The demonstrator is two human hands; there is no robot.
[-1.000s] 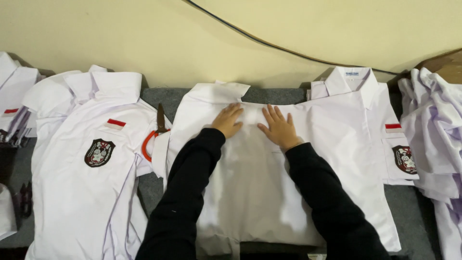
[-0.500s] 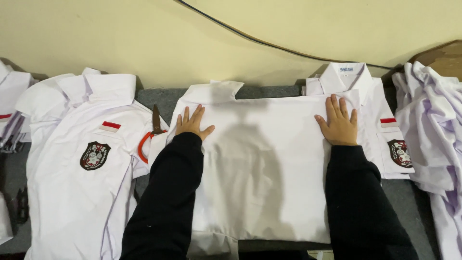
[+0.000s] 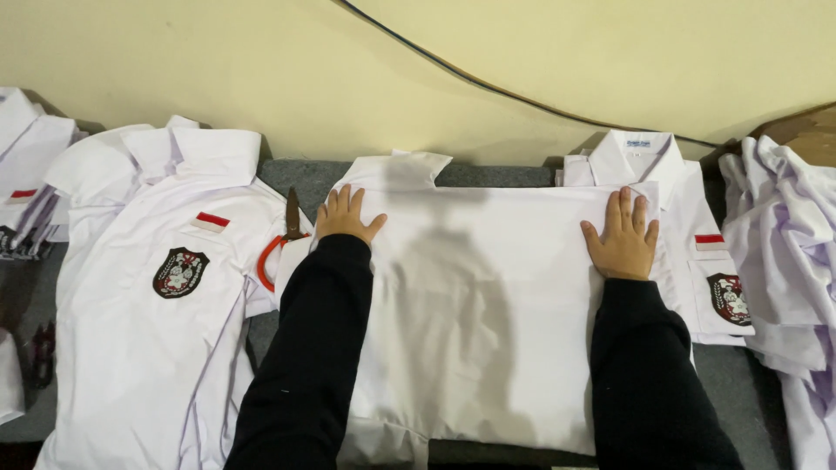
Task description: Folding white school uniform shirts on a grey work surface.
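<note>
A white shirt [image 3: 475,313] lies back-side up on the grey table, collar toward the wall. My left hand [image 3: 346,218] rests flat on its upper left corner, fingers spread. Flat on the upper right part of the shirt lies my right hand [image 3: 623,237], beside another white shirt [image 3: 697,252] with a red-white flag patch and a crest pocket. Both arms wear black sleeves. Neither hand holds anything.
A white shirt [image 3: 165,296] with a crest and flag patch lies at the left. Orange-handled scissors [image 3: 280,239] sit between it and the middle shirt. More white shirts are piled at the right [image 3: 788,261] and far left [image 3: 26,174]. A dark cable [image 3: 488,83] runs along the wall.
My hands slid apart from the middle of the shirt's back to its left and right sides, flattening the cloth.
</note>
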